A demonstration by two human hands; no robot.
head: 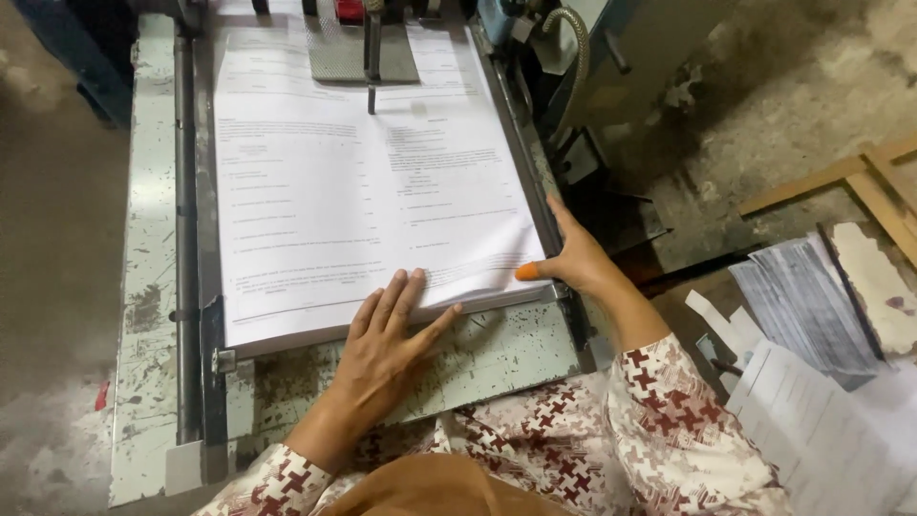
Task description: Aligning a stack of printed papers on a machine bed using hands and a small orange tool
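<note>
Print shop or bindery workshop. Stack of printed sheets (373, 182) lies on worn metal machine bed (143, 287) with chipped paint, side guide rail (186, 239), clamp part (371, 57) above. Bare stained concrete floor (783, 86). Loose printed paper piles (812, 306) and wooden frame (860, 177) alongside.

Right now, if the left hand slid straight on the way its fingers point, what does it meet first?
The left hand lies flat on the white printed paper stack, fingers pointing up and slightly right. Sliding on, it would probably meet the grey metal clamp foot at the far end first; depth is unclear.
</note>
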